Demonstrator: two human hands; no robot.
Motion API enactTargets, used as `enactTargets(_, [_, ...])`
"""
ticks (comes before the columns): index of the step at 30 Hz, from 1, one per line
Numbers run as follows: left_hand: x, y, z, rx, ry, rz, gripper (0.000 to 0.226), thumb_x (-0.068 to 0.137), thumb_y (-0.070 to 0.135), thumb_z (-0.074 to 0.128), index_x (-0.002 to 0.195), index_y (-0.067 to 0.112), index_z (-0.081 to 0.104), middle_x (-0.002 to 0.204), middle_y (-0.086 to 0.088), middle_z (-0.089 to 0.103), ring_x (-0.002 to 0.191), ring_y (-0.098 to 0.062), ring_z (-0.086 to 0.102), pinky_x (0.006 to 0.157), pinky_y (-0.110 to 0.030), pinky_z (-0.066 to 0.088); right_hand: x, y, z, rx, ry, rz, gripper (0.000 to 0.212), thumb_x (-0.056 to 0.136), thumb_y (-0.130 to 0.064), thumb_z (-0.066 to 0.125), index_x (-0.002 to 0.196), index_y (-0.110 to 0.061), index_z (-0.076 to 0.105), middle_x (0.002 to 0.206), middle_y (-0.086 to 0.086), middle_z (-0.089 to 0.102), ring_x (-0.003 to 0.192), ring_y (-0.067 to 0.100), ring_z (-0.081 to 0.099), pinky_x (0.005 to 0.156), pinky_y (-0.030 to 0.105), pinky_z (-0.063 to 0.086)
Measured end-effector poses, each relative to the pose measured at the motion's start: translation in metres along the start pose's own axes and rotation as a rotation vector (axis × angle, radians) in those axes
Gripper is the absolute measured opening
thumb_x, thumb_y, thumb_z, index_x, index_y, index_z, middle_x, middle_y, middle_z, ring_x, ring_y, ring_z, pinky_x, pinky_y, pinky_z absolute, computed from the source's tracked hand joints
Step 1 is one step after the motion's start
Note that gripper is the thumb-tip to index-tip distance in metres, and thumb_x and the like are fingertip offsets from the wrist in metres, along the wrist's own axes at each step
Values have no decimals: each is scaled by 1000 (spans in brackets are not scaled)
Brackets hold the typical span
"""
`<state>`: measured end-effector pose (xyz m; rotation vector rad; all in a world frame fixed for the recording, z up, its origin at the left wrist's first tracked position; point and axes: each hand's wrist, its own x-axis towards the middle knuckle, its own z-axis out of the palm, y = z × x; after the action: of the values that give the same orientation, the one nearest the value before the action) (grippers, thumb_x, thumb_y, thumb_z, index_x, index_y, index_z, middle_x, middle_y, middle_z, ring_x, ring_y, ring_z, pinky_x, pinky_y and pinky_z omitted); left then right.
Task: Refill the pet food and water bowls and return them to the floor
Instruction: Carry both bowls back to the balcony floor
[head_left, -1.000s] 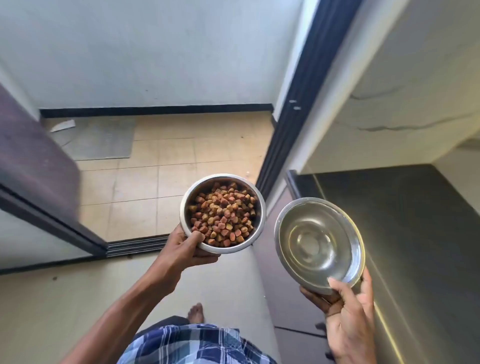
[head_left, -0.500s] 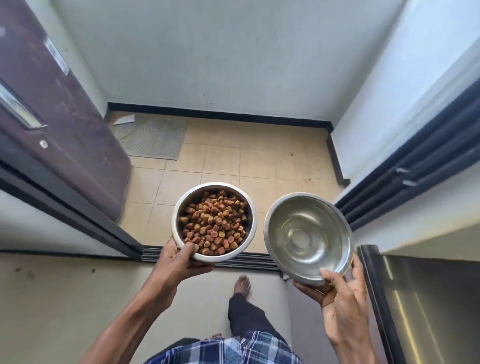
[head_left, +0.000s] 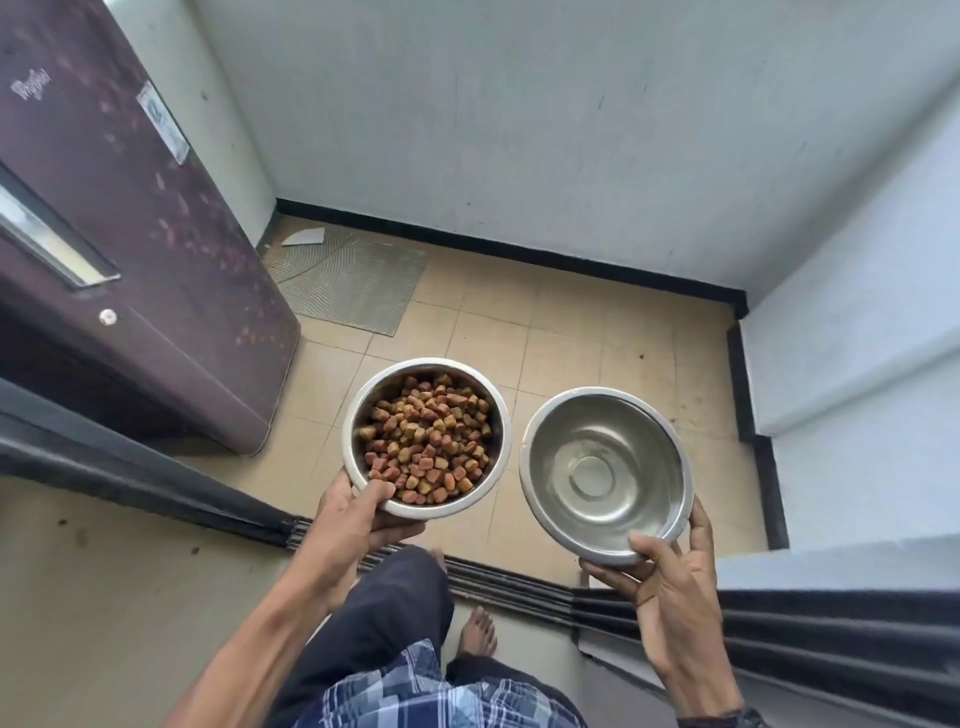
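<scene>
A person stands at a doorway track, carrying both filled bowls toward the tiled floor ahead. The left hand has its grip closed on the food bowl; the right hand grips the water bowl, both near waist height. Next, probably, both must be lowered level onto the tiles, perhaps near the grey mat.

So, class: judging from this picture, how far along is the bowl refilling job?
Done: the food bowl is full of kibble, and the water bowl seems to hold clear water. In hand: left hand and right hand each carry one. Left: setting both on the tiled floor.
</scene>
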<state>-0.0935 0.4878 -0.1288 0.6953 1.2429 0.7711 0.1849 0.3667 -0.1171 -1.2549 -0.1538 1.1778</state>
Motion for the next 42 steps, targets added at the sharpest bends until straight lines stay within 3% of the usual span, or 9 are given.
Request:
enactTargets(6, [80, 26, 8, -27, 34, -45, 29, 97, 2, 46, 118, 20, 52, 114, -18, 68, 90, -34, 74, 65, -36, 62, 89, -14, 27, -37, -1, 11, 72, 86, 14, 51, 130, -43, 50, 123, 8, 64, 86, 42, 70, 61, 56, 58])
enactTargets(12, [197, 48, 15, 5, 22, -118, 37, 96, 0, 46, 132, 12, 44, 122, -22, 63, 95, -34, 71, 65, -34, 62, 187, -12, 59, -62, 62, 3, 72, 87, 14, 50, 131, -43, 49, 124, 6, 63, 85, 41, 71, 63, 60, 57])
enactTargets(21, [378, 50, 39, 80, 3, -265, 43, 98, -1, 45, 139, 13, 38, 130, -18, 57, 103, -33, 67, 70, -34, 62, 333, 35, 90, -45, 200, 47, 76, 87, 17, 45, 120, -52, 51, 106, -6, 70, 65, 28, 71, 57, 58, 57])
enactTargets(25, [455, 7, 45, 58, 14, -323, 44, 99, 0, 46, 139, 17, 38, 125, -12, 61, 90, -25, 74, 68, -32, 62, 404, 82, 76, -44, 271, 71, 78, 86, 16, 47, 118, -56, 52, 105, -6, 70, 69, 22, 70, 56, 58, 57])
enactTargets(29, [538, -63, 47, 40, 57, -382, 46, 98, 0, 46, 139, 20, 40, 127, -13, 61, 91, -27, 74, 67, -32, 62, 483, 150, 44, -68, 313, 87, 76, 86, 16, 48, 125, -49, 52, 109, -3, 67, 71, 26, 70, 54, 59, 57])
enactTargets(33, [619, -146, 42, 30, 74, -398, 38, 98, 0, 46, 126, 25, 49, 123, -13, 63, 91, -29, 74, 66, -34, 61, 560, 235, -1, -65, 372, 78, 76, 84, 15, 50, 133, -42, 47, 98, -3, 70, 69, 26, 68, 54, 58, 57])
enactTargets(38, [703, -252, 30, -3, 90, -446, 46, 99, 0, 46, 138, 24, 43, 126, -14, 61, 94, -31, 74, 65, -35, 61, 644, 332, -50, -33, 398, 75, 75, 83, 14, 51, 135, -39, 45, 96, -7, 74, 79, 31, 70, 57, 58, 57])
enactTargets(42, [758, -320, 20, -12, 84, -455, 46, 98, 0, 47, 137, 25, 44, 127, -14, 61, 93, -31, 74, 65, -35, 61, 698, 398, -84, -4, 424, 82, 76, 81, 15, 51, 136, -37, 46, 100, -6, 73, 87, 35, 69, 59, 59, 56])
